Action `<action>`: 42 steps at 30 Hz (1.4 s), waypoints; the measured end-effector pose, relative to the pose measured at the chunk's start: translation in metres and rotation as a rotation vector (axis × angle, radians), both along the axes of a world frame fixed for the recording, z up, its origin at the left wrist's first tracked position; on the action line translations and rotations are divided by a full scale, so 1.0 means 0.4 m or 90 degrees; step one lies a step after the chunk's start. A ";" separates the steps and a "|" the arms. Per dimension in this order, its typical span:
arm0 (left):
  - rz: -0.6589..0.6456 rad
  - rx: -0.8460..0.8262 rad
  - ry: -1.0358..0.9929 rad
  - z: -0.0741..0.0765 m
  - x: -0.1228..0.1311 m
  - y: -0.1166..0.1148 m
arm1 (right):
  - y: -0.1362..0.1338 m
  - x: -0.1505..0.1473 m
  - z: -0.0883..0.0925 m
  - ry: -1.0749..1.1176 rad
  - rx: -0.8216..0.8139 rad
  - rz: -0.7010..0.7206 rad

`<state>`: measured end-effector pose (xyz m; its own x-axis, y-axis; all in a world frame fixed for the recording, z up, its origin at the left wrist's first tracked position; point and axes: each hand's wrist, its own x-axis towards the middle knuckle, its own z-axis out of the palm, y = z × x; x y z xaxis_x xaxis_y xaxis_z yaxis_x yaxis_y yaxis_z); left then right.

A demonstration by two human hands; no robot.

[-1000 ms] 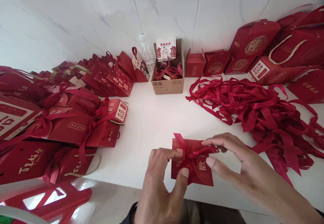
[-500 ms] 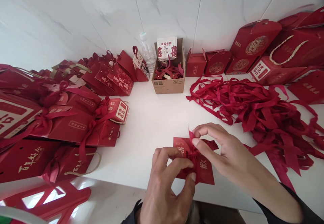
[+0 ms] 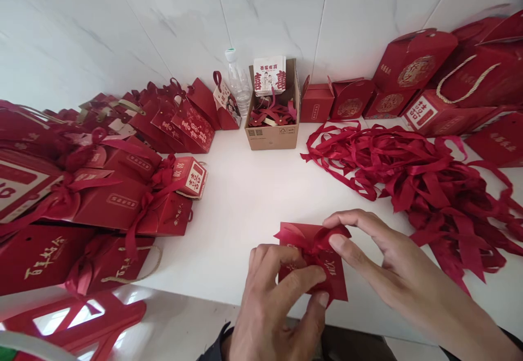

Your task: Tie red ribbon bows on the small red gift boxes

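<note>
A small flat red gift box (image 3: 330, 274) with gold lettering lies near the front edge of the white table (image 3: 245, 203). A red ribbon (image 3: 300, 236) is knotted across its top. My left hand (image 3: 278, 301) pinches the ribbon and the box's lower part between thumb and fingers. My right hand (image 3: 379, 257) comes in from the right, its thumb and forefinger closed on the ribbon's right end at the box's upper corner.
A heap of loose red ribbons (image 3: 425, 181) lies at the right. Finished red boxes with bows (image 3: 122, 197) are stacked at the left. A cardboard box (image 3: 273, 127) and a plastic bottle (image 3: 237, 80) stand at the back wall, with bigger red boxes (image 3: 412, 67) at the back right.
The ribbon ends that stood up over the box have been drawn down flat into a loop. Both hands shifted slightly lower and stayed on the ribbon.
</note>
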<state>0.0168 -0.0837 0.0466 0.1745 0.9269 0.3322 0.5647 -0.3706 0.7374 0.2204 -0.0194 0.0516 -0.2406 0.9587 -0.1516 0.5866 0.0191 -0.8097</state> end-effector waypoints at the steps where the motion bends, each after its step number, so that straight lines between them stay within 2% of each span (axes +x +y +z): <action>1: 0.010 -0.004 -0.018 -0.001 -0.003 -0.003 | -0.004 0.008 -0.001 -0.006 0.010 -0.003; 3: 0.038 -0.027 -0.073 -0.003 -0.009 -0.007 | -0.013 0.022 -0.002 -0.024 0.060 -0.005; 6: 0.109 -0.062 -0.108 -0.009 -0.017 0.001 | -0.031 0.030 0.001 -0.054 0.186 -0.020; 8: 0.156 -0.061 -0.055 -0.016 -0.020 0.015 | -0.045 0.024 0.004 -0.075 0.250 0.018; 10: 0.160 -0.047 0.010 -0.023 -0.022 0.033 | -0.058 0.014 0.004 -0.097 0.269 0.099; 14: 0.122 -0.034 0.039 -0.033 -0.023 0.062 | -0.078 -0.002 0.001 -0.110 0.232 0.188; 19: 0.147 -0.010 -0.013 -0.037 -0.025 0.081 | -0.085 0.004 0.011 -0.092 0.199 0.195; 30: 0.193 0.007 -0.031 -0.026 -0.029 0.106 | -0.086 0.032 0.009 -0.150 0.140 0.313; 37: 0.243 0.010 -0.045 -0.033 -0.035 0.118 | -0.074 0.032 0.027 -0.115 0.122 0.211; 42: 0.233 0.001 -0.037 -0.029 -0.033 0.116 | -0.058 0.002 0.019 -0.123 0.157 0.185</action>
